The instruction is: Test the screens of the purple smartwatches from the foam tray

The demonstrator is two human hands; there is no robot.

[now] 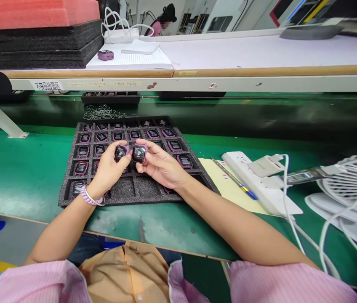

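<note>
My left hand (109, 168) is closed around a small purple smartwatch body (120, 152) with a dark screen. My right hand (158, 165) grips a second purple watch body (139, 153) right beside it, the two nearly touching. Both hands hover over a black foam tray (128, 189) on the green bench. The tray's compartments hold several more purple watch bodies (174, 145), while the front row's pockets are mostly bare. A purple band circles my left wrist.
A yellow sheet with a pen (233, 180) lies right of the tray, then a white power strip (257, 185) with cables and a white fan (352, 189). A raised shelf holds paper (131, 57), foam sheets (36, 42) and one watch body (105, 55). A person sits far behind.
</note>
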